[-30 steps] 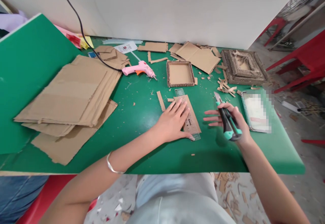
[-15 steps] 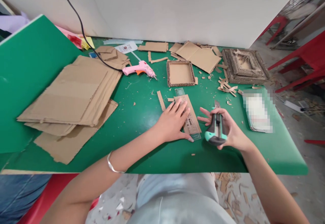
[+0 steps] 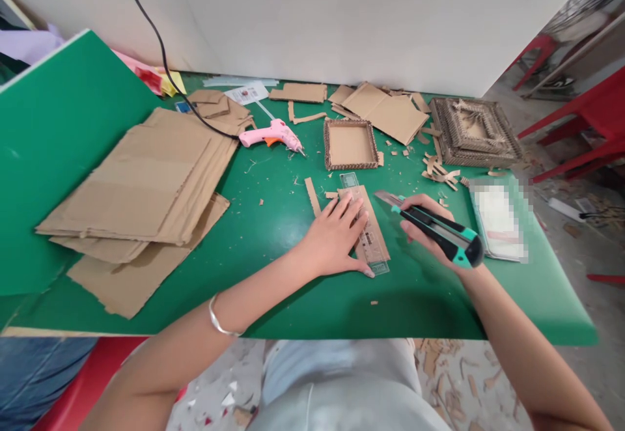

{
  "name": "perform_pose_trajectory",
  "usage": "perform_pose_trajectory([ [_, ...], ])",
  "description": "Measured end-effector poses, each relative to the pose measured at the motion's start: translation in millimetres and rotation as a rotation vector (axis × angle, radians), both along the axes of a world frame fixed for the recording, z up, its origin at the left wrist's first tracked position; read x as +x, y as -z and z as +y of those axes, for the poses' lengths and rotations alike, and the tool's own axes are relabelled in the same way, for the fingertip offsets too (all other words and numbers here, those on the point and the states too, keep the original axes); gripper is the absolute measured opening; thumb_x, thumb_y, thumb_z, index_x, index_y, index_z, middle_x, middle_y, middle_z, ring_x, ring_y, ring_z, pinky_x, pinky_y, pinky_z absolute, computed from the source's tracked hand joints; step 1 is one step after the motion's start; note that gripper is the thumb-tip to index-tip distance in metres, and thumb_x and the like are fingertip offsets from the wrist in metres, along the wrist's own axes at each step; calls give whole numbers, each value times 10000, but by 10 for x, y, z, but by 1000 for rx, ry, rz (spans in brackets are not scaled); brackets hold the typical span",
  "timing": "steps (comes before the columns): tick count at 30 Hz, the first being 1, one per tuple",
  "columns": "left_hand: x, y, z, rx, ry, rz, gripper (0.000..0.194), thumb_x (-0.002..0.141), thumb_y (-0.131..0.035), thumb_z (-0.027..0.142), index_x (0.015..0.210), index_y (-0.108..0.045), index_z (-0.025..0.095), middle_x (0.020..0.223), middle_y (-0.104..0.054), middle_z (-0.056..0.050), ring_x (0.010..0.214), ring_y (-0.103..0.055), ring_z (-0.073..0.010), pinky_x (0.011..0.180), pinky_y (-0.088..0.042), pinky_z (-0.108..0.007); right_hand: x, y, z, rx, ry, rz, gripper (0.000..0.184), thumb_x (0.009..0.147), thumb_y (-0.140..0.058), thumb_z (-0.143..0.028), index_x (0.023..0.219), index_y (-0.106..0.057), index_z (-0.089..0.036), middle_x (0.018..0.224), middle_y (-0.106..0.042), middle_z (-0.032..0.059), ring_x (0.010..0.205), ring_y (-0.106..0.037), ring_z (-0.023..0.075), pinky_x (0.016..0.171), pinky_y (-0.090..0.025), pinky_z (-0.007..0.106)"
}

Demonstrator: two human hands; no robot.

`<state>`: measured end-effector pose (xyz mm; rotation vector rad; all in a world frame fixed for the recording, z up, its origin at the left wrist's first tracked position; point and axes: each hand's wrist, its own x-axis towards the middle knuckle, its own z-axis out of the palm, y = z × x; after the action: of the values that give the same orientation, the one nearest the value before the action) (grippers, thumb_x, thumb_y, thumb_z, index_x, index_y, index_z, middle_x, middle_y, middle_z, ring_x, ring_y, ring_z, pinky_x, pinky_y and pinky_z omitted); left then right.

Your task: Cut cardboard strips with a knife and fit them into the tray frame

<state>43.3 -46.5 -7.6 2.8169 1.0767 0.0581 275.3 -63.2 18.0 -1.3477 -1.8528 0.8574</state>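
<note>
My left hand lies flat with fingers spread, pressing a clear ruler and a narrow cardboard strip onto the green table. My right hand is closed round a black and teal utility knife. The knife's blade is out and points left toward the far right edge of the strip, just above the table.
A stack of cardboard sheets lies at left. A pink glue gun with a black cord, a shallow cardboard tray, a layered cardboard frame, loose scraps and a phone lie around. Red chairs stand at right.
My right hand turned the knife from upright to pointing left and brought its blade over to the strip's right edge. My left hand stayed pressed on the ruler.
</note>
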Motion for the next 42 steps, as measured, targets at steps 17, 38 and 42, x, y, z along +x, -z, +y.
perform_pose_trajectory([
  [17,-9,39,-1,-3,-15,-38,1153,605,-463,893,1407,-385,69,1514,-258,-241,1422,-163,-391,1149,-137,-483,-382,106,227,377,12,-233,268,826,-571,-269,1087,-599,-213,916,-620,70,770,-611,179,739,-529,343],
  [38,-35,9,54,-60,-44,-71,1065,677,-557,791,1406,-360,39,1511,-302,-197,1427,-207,-315,1175,-157,-438,-424,317,130,641,-214,-372,400,835,-491,-151,1232,-468,-192,1048,-588,135,1050,-604,247,837,-557,389],
  [42,-37,6,55,-68,-49,-69,1044,684,-563,780,1394,-372,38,1515,-285,-210,1436,-184,-311,1157,-225,-413,-390,338,73,634,-244,-387,404,855,-487,-186,1259,-487,-175,1064,-604,149,1067,-599,261,854,-557,411],
])
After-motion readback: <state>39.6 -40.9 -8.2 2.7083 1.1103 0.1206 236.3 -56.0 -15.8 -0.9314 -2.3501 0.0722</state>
